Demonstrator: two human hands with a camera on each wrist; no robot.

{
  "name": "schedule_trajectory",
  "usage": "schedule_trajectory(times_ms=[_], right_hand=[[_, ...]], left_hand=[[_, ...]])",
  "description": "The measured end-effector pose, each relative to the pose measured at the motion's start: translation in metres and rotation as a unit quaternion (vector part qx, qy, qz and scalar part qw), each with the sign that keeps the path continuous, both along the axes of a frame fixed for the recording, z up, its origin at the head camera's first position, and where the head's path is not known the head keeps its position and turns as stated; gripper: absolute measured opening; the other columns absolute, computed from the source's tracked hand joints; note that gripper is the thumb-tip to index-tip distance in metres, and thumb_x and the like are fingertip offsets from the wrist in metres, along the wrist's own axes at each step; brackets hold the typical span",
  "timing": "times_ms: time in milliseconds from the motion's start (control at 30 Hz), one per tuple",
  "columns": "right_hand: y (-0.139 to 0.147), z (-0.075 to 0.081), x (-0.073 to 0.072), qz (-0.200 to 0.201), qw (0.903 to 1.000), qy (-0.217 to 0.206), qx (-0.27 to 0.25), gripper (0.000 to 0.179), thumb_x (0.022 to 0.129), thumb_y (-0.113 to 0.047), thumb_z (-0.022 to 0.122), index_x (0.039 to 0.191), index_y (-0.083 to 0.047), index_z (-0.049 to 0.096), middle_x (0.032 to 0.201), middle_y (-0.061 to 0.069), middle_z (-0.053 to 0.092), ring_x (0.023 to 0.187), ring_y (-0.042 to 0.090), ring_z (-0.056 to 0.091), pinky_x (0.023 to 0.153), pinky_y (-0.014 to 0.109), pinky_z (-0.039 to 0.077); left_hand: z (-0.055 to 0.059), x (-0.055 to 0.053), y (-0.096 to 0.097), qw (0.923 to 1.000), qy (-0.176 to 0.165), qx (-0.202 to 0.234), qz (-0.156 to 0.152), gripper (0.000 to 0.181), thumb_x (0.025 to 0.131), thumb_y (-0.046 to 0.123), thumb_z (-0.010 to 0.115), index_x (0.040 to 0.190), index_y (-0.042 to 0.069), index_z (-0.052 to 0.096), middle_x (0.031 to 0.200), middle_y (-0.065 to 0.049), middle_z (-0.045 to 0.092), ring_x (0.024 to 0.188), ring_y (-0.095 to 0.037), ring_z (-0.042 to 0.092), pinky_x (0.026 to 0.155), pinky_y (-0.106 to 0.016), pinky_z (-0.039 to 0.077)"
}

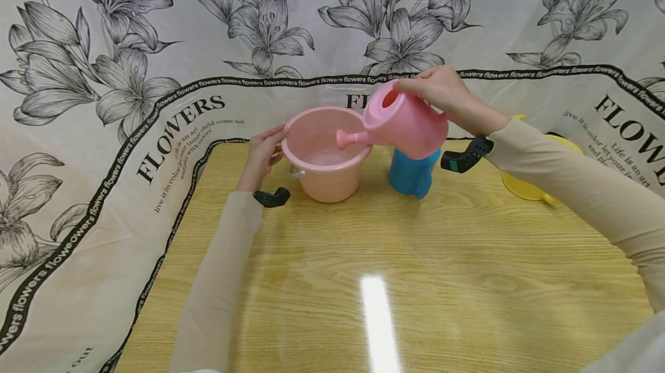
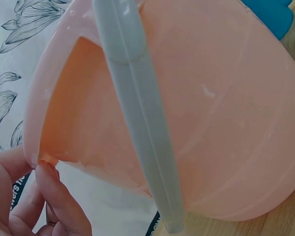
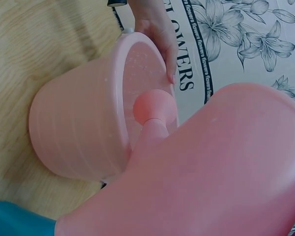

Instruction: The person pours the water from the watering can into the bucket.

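Observation:
A pink bucket (image 1: 332, 183) stands on the wooden table, its pale handle (image 2: 147, 123) hanging down along the side. My left hand (image 1: 262, 152) pinches the bucket's rim at the left, thumb and fingers on its edge in the left wrist view. My right hand (image 1: 444, 94) grips a pink watering can (image 1: 410, 125) from above and behind. Held up off the table, the can tips toward the bucket. Its round spout head (image 3: 155, 105) points in over the bucket's opening. The can's handle is mostly hidden by the right hand.
A blue cup-like container (image 1: 410, 174) with a handle stands just right of the bucket, partly under the can. Farther right, a yellow container (image 1: 522, 187) is partly hidden behind the right forearm. A flower-printed cloth (image 1: 291, 93) rises behind the table.

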State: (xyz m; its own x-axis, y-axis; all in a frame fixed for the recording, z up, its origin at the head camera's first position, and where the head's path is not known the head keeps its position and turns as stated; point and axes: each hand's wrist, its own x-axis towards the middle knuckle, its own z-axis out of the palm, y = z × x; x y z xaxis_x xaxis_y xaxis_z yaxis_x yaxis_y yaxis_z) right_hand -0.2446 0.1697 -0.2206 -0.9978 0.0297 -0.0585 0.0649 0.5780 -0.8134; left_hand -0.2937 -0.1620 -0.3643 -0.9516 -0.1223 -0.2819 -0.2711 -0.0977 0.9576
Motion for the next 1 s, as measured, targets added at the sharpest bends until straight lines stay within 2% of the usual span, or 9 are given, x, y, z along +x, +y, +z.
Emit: schedule_trajectory(times_ms=[233, 767, 1000], right_hand=[[0.0002, 0.0006, -0.0018, -0.003, 0.9998, -0.001, 0.018, 0.043, 0.078, -0.054, 0.071, 0.056, -0.021, 0.055, 0.052, -0.011, 0.051, 0.086, 0.014, 0.046, 0.072, 0.033, 0.039], [0.0005, -0.0003, -0.0044, -0.004, 0.9993, 0.004, 0.038, 0.046, 0.080, -0.056, 0.067, 0.057, -0.019, 0.053, 0.053, -0.009, 0.051, 0.084, 0.016, 0.049, 0.072, 0.033, 0.042], [0.0003, -0.0003, -0.0049, -0.004, 0.9993, 0.012, 0.035, 0.052, 0.079, -0.057, 0.068, 0.052, -0.019, 0.044, 0.047, -0.008, 0.041, 0.077, 0.015, 0.048, 0.067, 0.031, 0.040]], left_hand=[[-0.0007, -0.0016, -0.0003, 1.0000, -0.004, -0.002, -0.001, 0.037, 0.090, 0.029, 0.067, 0.126, 0.019, 0.065, 0.094, 0.003, 0.062, 0.060, -0.003, 0.055, 0.053, -0.013, 0.047], [-0.0001, 0.0001, 0.0006, 1.0000, -0.006, -0.005, 0.000, 0.037, 0.090, 0.030, 0.068, 0.125, 0.019, 0.065, 0.095, 0.003, 0.061, 0.061, -0.004, 0.055, 0.054, -0.014, 0.047], [0.0002, 0.0011, 0.0003, 1.0000, -0.002, -0.002, -0.001, 0.037, 0.090, 0.030, 0.067, 0.126, 0.018, 0.064, 0.092, 0.004, 0.062, 0.060, -0.004, 0.055, 0.053, -0.014, 0.046]])
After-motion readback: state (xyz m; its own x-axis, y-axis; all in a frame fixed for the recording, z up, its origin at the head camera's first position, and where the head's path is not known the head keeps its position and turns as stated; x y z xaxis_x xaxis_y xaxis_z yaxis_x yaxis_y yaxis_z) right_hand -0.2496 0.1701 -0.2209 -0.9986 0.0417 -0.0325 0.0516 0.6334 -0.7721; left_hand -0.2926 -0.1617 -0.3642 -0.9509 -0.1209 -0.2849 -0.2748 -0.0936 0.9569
